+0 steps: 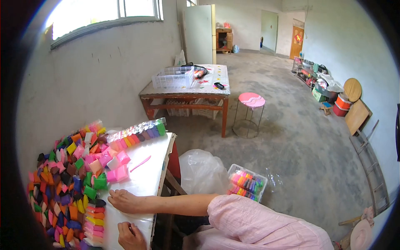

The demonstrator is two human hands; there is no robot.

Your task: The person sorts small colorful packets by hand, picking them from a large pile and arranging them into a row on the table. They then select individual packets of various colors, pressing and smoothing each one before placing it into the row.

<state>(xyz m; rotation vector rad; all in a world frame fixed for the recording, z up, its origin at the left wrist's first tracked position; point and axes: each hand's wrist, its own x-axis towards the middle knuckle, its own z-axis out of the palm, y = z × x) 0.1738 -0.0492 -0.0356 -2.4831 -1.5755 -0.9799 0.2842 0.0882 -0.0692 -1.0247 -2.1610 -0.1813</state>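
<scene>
From the head camera, the person sits at a white surface (pixel 146 183) pushed against the wall. The whole left side of it is covered by a heap of small coloured packets (pixel 71 187) in orange, green, pink, yellow, purple and brown.

The right hand (pixel 125 201) lies palm down on the bare white part. Its fingers (pixel 113 195) are spread flat and hold nothing, and their tips sit just beside the edge of the heap. The forearm runs back to a pink sleeve (pixel 258 225).

The left hand (pixel 131 236) is at the bottom edge of the picture, close to the packets. Its fingers are curled in loosely, and I cannot tell whether they hold anything.

A long strip of packets in clear wrap (pixel 137 133) lies across the far end of the surface. A thin pink stick (pixel 140 163) rests alone on the white, apart from both hands.

On the floor beside the surface are a bulging clear plastic bag (pixel 202 171) and, touching it, a clear box of coloured packets (pixel 246 183).

Further into the room, a wooden table (pixel 187 98) carries a white basket (pixel 173 77). A pink stool (pixel 251 100) stands just to its right on the concrete.
</scene>
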